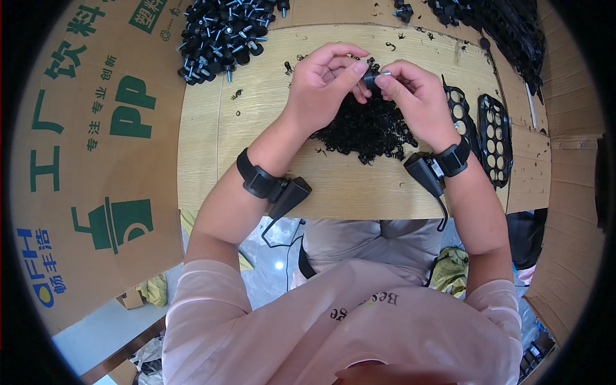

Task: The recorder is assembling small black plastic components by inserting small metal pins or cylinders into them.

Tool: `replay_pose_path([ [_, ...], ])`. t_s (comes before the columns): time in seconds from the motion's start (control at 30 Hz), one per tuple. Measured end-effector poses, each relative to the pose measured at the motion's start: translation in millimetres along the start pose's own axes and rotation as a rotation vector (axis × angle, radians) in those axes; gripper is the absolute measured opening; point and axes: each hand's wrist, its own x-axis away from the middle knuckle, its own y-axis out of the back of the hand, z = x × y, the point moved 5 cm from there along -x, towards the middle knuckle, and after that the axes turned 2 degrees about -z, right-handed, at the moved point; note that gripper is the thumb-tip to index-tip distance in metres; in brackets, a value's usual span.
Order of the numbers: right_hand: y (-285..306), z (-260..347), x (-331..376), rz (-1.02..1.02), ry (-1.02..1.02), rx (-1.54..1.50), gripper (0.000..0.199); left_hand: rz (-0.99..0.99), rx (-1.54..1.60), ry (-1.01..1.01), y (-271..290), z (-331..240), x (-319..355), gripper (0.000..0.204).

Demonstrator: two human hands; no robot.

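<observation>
Above the middle of the table, my left hand (325, 83) and my right hand (418, 96) meet around a small round black knob with a metal screw stud (370, 81). Thumb and fingers of the left hand close on its black head. On the other side, my right thumb and fingertips pinch it near the shiny stud. Just beneath the hands lies a heap of curly black trimmings (369, 135). Part of the knob is covered by my fingers.
Far left, a pile of black screw knobs (224, 42) reaches the table edge. Black strips with round holes (494, 141) lie on the right, more black pieces (513, 35) behind them. Loose scraps dot the wooden table (256, 128). Cardboard walls (96, 173) rise on both sides.
</observation>
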Motion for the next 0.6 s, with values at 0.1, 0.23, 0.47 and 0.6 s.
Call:
replay_pose_path([
  [0.1, 2.2, -3.5, -1.1, -0.023, -0.060, -0.079, 0.017, -0.015, 0.018, -0.065, 0.5, 2.4, -0.8, 0.028],
  [0.23, 2.0, -8.1, -2.2, -0.024, -0.083, -0.194, 0.017, -0.020, -0.038, -0.194, 0.7, 0.4, -0.3, 0.043],
  [0.47, 2.2, -10.5, -1.2, -0.055, -0.125, -0.237, 0.010, 0.026, -0.360, -0.370, -1.8, -5.8, 1.8, 0.034],
  [0.6, 11.2, -8.3, -1.6, -0.142, -0.138, -0.232, 0.008, 0.083, -0.512, -0.421, -3.8, -7.1, 2.6, 0.030],
])
